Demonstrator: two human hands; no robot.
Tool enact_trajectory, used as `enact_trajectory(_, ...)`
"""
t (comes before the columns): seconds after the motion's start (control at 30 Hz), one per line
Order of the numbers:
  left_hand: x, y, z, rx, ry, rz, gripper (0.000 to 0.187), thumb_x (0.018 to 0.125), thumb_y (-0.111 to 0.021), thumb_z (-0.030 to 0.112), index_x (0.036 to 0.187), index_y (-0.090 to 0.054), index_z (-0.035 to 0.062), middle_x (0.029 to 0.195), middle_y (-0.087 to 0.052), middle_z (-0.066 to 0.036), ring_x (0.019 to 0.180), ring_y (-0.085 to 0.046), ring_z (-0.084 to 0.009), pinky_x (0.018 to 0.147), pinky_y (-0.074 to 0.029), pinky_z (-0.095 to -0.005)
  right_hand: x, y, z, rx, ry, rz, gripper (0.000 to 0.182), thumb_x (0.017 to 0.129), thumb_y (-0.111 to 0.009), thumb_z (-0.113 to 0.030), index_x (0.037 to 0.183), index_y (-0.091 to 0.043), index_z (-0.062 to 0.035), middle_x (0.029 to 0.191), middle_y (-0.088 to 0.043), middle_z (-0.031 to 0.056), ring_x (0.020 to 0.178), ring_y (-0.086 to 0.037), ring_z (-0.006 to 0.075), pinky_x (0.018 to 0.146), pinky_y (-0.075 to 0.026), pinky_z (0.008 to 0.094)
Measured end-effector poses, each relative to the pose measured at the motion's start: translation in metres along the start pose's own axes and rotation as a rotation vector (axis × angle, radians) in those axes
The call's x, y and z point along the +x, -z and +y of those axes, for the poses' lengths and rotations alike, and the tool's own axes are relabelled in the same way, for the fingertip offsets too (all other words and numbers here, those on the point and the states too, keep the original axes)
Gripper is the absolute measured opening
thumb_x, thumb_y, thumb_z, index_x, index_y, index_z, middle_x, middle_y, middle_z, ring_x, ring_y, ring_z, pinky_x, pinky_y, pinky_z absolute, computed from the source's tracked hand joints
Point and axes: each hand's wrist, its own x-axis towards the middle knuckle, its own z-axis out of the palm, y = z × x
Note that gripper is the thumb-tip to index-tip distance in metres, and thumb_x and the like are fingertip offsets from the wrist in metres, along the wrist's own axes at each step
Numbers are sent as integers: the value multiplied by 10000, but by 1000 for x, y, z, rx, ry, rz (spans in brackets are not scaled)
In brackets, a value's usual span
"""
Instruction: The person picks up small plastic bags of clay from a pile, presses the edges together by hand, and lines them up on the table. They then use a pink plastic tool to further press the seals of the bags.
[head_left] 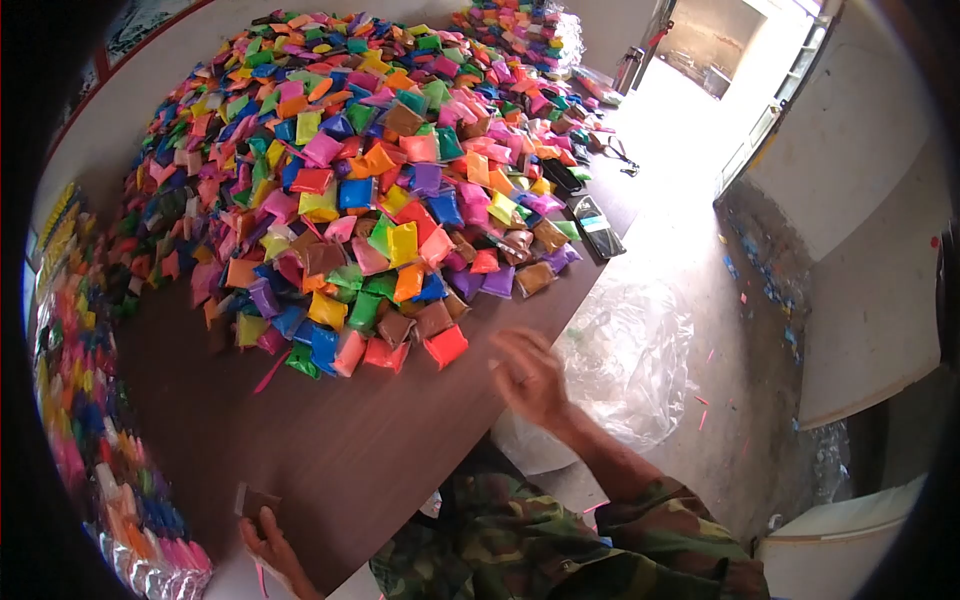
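Note:
A small brown packet [262, 500] with a clear film edge is at the near left of the dark table. My left hand [275, 555] has its fingertips on the packet's lower edge; part of the grip is hidden. Over the table's right edge, my right hand [530, 378] reaches out with loosely bent fingers and nothing visible in them. Just left of it lies a red packet [446, 346] at the front of a large heap of colourful packets [400, 180]. The nearest brown packets [433, 320] sit beside the red one.
Bundled packets [90, 400] line the table's left side. A dark phone-like object [597, 228] lies at the right edge. Clear plastic sheeting [630, 370] is on the floor beside the table [380, 440]. Scraps lie along the wall, near an open doorway [700, 80].

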Motion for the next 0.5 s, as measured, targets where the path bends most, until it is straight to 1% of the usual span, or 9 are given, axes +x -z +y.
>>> enact_trajectory(0.03,0,0,-3,7,-10,0,311,1037,-646,309,973,-643,5,824,-604,-64,711,-533,-161,601,-405,-326,-4,-10,-15,32,26,-42,343,872,-740,-64,1211,-702,-27,1179,-706,182,1087,-679,387,934,-563,450)
enact_trajectory(0.13,-3,-2,5,40,-209,84,326,1032,-656,317,962,-645,-1,833,-621,-72,705,-555,-171,597,-426,-337,-21,-40,-55,225,-64,-190,355,879,-749,-46,1231,-699,-39,1198,-709,166,1117,-686,348,952,-564,442)
enact_trajectory(0.23,-4,2,15,-51,-68,0,331,1027,-666,321,961,-646,-3,855,-645,-79,727,-584,-179,605,-453,-345,-30,-62,-86,404,-115,-290,349,893,-741,-46,1239,-700,-64,1179,-710,149,1104,-692,335,948,-566,446)
enact_trajectory(0.33,-4,0,7,-19,-84,50,318,1023,-670,313,970,-656,0,872,-656,-84,743,-600,-184,615,-469,-341,-49,-92,-97,396,-32,-267,315,907,-731,-84,1218,-679,-72,1176,-704,133,1040,-701,338,878,-581,437)
enact_trajectory(0.43,-3,2,2,-38,-109,8,292,1026,-658,292,988,-659,2,882,-657,-89,748,-600,-184,620,-471,-342,-54,-92,-101,221,107,-326,269,913,-728,-93,1179,-690,-77,1176,-711,107,1047,-702,309,915,-560,429)
enact_trajectory(0.5,-4,2,3,-57,-85,18,286,1024,-654,284,991,-655,0,871,-652,-92,734,-595,-185,614,-468,-343,-56,-94,-98,251,64,-337,250,911,-731,-98,1159,-696,-81,1167,-716,94,1055,-699,294,933,-546,425)
